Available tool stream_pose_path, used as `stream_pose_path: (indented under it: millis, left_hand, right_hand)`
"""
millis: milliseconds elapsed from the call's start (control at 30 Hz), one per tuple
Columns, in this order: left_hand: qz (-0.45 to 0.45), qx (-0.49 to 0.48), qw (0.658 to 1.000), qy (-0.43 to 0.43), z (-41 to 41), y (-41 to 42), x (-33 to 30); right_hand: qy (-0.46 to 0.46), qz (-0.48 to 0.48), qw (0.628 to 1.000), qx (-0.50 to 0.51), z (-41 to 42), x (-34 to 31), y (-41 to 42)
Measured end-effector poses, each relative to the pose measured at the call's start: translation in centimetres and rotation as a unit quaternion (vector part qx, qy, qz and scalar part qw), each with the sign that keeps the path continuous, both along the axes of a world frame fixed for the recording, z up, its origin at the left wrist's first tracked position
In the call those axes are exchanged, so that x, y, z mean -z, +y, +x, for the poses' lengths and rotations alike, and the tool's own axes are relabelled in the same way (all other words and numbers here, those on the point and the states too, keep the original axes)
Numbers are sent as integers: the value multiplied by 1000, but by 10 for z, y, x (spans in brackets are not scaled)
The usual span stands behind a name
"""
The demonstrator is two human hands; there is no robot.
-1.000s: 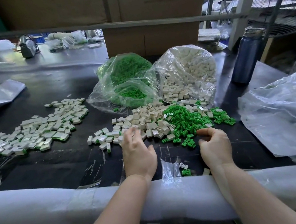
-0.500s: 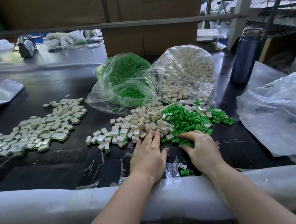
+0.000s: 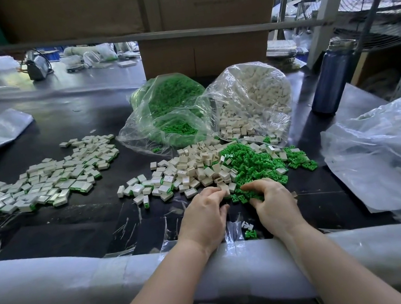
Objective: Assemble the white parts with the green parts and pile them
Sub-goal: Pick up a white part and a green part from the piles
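A heap of loose white parts [image 3: 191, 169] lies mid-table, with a heap of green parts [image 3: 251, 162] right beside it. My left hand [image 3: 204, 217] is at the near edge of the white heap and its fingertips pinch a white part [image 3: 224, 190]. My right hand [image 3: 272, 200] has curled fingers dug into the near edge of the green heap, on green parts [image 3: 249, 195]. To the left spreads a flat pile of assembled white-and-green pieces [image 3: 49, 181]. Behind the heaps stand a clear bag of green parts [image 3: 170, 114] and a clear bag of white parts [image 3: 252, 101].
A padded white roll [image 3: 57, 282] runs along the table's near edge. A dark blue bottle [image 3: 332, 78] stands at the right rear, a big crumpled plastic bag [image 3: 388, 148] at the right. Cardboard boxes [image 3: 205, 54] rise behind. Two stray parts [image 3: 249, 229] lie between my hands.
Both hands moved together toward the seam between the heaps. The left hand went from lying flat on the white parts to pinching one; the right hand curled into the green heap.
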State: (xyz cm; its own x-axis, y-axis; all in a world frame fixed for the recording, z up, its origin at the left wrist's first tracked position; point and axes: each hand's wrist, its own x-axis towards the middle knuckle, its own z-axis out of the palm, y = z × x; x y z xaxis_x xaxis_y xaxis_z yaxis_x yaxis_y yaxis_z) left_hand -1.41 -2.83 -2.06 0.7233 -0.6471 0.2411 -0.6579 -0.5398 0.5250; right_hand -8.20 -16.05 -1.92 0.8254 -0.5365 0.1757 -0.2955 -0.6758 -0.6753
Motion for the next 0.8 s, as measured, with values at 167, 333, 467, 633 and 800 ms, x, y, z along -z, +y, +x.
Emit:
stream_pose_path:
  millis: [167,333,467,633,800]
  left_hand:
    - [-1,-13,1000,-9,1,0,0]
    - [50,-23,998,-7,2,-1,3]
    - [92,-19,996,3,4,-4,3]
    - [55,-29,998,8,3,-2,2]
    - [35,-48,998,10,2,-1,2]
  right_hand:
    - [-9,-16,1000,-6,0,-1,0]
    - [26,-47,998,-21,0,-2,0]
    - [45,-63,997,-17,1,-1,0]
    - [38,-56,998,-11,2,-1,0]
    - [28,-41,999,-8,0,-3,2]
